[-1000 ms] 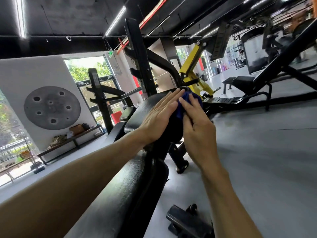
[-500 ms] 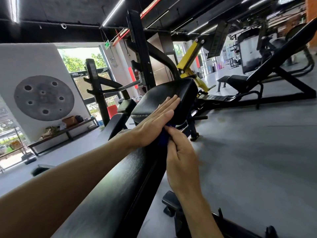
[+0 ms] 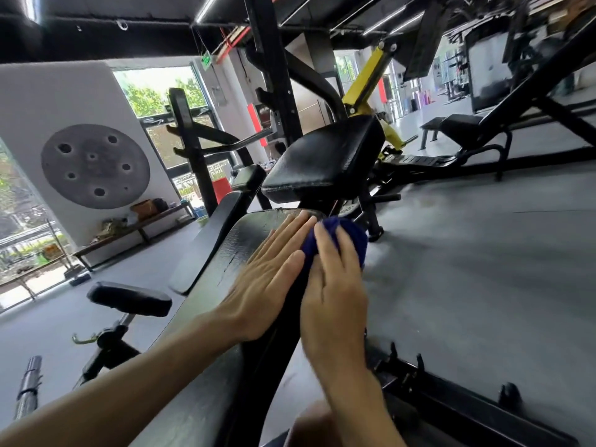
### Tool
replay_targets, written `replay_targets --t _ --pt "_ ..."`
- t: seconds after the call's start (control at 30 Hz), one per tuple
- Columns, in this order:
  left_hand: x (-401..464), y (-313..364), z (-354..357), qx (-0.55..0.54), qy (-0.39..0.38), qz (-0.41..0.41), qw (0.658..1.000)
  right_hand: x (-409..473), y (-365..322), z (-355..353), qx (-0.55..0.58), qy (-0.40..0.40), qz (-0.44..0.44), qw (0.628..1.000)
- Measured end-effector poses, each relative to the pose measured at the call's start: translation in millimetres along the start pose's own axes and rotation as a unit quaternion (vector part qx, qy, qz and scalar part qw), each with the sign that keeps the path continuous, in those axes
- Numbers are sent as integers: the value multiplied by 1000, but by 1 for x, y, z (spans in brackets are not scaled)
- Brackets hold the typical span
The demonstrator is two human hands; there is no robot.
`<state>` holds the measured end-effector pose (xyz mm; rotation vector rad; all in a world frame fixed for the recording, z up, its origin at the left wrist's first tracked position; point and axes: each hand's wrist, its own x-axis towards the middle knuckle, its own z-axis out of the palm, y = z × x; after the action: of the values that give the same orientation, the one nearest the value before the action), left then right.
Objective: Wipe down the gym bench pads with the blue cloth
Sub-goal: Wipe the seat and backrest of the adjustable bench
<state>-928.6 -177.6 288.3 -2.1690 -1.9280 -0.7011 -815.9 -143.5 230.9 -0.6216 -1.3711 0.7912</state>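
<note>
- Two hands are seen working side by side on the long back pad point(image 3: 245, 250): the fingers point(image 3: 292, 232) of the left hand point(image 3: 264, 285) are laid straight and flat on the pad's top, nothing being grasped by them.
- The fingers point(image 3: 335, 250) of the right hand point(image 3: 335, 298) are laid over the blue cloth point(image 3: 351, 235), which is bunched and pressed against the pad's right edge near its upper end; whether they are curled round it cannot be told for certain.
- A shift is noted against the earlier views: one second ago the cloth was held high, at the far end of the raised seat pad point(image 3: 325, 162); half a second ago it was drawn down to the gap below that pad; now it is found on the back pad's side.
- The left hand is likewise brought down from the seat pad to the back pad.
- From this it is judged that the seat pad's side has been passed over and that the wiping is being carried along the longer pad, much of which is not yet reached.
- Further out, a small black pad point(image 3: 129, 298) on its own post is seen to the left, well apart from the cloth, and a second bench point(image 3: 464, 127) stands far off on the grey floor point(image 3: 483, 269).
</note>
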Motion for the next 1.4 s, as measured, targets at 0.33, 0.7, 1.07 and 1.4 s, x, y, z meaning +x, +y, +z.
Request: replay_targets --t 0.33,0.7,1.07,1.4 --pt "-1 18 -2 -43 70 -18 996 -48 -10 -3 58 39 105 992" --pt "-1 22 -2 -38 78 -23 996 10 -8 -25 28 -1 76 997" --pt "-3 11 1 -76 86 -21 993 -82 1 -3 90 26 -20 995" --pt "-12 9 3 -89 133 -41 986 -40 8 3 105 8 -70 992"
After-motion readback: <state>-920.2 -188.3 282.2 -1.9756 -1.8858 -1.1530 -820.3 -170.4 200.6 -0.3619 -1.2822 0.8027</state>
